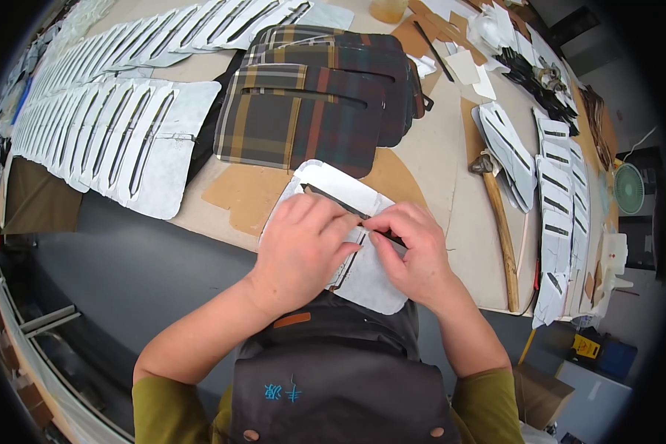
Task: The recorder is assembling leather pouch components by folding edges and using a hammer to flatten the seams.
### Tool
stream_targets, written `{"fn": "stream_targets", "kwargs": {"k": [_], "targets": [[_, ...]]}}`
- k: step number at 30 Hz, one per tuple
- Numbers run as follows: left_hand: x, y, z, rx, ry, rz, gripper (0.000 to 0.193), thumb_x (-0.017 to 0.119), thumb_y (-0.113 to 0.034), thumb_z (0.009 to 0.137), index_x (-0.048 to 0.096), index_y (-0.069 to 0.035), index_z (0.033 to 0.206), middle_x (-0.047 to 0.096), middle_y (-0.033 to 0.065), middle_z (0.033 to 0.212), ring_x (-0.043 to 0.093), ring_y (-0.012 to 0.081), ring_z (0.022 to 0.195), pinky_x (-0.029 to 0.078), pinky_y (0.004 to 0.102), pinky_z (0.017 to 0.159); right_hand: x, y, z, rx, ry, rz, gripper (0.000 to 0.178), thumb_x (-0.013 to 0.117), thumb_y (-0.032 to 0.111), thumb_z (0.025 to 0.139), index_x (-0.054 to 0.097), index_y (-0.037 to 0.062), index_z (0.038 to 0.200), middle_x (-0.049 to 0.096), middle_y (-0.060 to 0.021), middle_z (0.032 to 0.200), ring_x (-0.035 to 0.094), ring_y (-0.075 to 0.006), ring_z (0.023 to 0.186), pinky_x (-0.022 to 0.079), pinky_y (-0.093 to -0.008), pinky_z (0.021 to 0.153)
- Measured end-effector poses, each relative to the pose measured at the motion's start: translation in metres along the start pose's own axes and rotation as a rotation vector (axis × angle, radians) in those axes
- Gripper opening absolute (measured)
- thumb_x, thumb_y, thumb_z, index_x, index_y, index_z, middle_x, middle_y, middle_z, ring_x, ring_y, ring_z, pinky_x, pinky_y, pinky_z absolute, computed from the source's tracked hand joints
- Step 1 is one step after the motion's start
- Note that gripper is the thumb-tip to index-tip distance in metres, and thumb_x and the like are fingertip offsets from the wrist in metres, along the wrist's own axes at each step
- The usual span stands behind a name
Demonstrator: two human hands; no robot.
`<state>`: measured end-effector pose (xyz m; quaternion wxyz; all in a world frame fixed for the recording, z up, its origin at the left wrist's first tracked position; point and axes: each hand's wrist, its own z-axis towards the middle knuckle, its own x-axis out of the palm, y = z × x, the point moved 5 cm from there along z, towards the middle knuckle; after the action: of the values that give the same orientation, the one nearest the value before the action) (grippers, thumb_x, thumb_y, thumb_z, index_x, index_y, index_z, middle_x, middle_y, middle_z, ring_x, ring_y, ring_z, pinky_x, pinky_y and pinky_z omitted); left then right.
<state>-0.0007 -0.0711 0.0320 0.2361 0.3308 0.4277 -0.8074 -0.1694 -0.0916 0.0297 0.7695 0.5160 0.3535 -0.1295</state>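
In front of me, at the table's near edge, lies a white-backed fabric panel (pixel 381 284) with a long dark slot across it and a thin dark outline below. My left hand (pixel 297 240) is over its left part, fingers bent and closed at the slot's edge. My right hand (pixel 414 248) pinches the dark strip along the slot from the right, thumb and forefinger together. The fingertips of both hands almost meet mid-slot, and whatever lies between them is mostly hidden. Just beyond is a stack of plaid fabric panels (pixel 263 122) with similar slots.
Brown paper or card (pixel 244 196) lies under the work. Overlapping rows of white slotted panels (pixel 166 148) cover the left side; more white panels (pixel 556 185) lie right. A wooden-handled hammer (pixel 502 229) rests nearby. Black straps (pixel 536 85) and scraps are piled far right.
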Motion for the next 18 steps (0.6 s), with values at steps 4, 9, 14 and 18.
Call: {"fn": "stream_targets", "kwargs": {"k": [4,9,14,18], "targets": [[0.007,-0.004,-0.002,-0.015,0.025,0.006,0.029,0.079,-0.016,0.079,0.073,-0.01,0.106,0.063,0.0025,0.098,0.058,0.0266,0.096,0.045,0.0409,0.087,-0.002,0.008,-0.003,-0.114,0.019,-0.12,0.02,0.071,-0.003,0.079,0.072,0.0077,0.096,0.064,-0.0041,0.09,0.062,-0.0263,0.085,0.046,-0.0382,0.078],[0.006,-0.003,-0.002,-0.012,0.036,0.074,0.029,0.079,-0.016,0.078,0.072,-0.012,0.107,0.062,0.0012,0.096,0.057,0.0257,0.095,0.045,0.0423,0.089,-0.006,0.011,-0.012,-0.184,0.089,-0.322,0.028,0.069,-0.004,0.078,0.073,0.0085,0.103,0.063,-0.0048,0.095,0.061,-0.0271,0.087,0.046,-0.0378,0.078],[0.012,-0.016,-0.002,0.027,0.05,0.215,0.024,0.071,-0.015,0.08,0.072,-0.01,0.103,0.059,0.0014,0.093,0.058,0.0212,0.097,0.045,0.0394,0.095,-0.007,0.004,-0.014,-0.107,0.052,-0.114,0.032,0.068,-0.005,0.075,0.072,0.0076,0.103,0.063,-0.0062,0.098,0.061,-0.0276,0.089,0.047,-0.0393,0.079],[0.016,-0.02,-0.003,0.072,0.146,0.37,0.03,0.075,-0.016,0.08,0.073,-0.013,0.11,0.062,0.0023,0.103,0.058,0.0236,0.098,0.043,0.0434,0.099,-0.007,0.013,-0.012,-0.176,0.004,-0.249,0.03,0.067,-0.005,0.074,0.072,0.0062,0.101,0.064,-0.0064,0.097,0.061,-0.0272,0.089,0.047,-0.039,0.078]]}}
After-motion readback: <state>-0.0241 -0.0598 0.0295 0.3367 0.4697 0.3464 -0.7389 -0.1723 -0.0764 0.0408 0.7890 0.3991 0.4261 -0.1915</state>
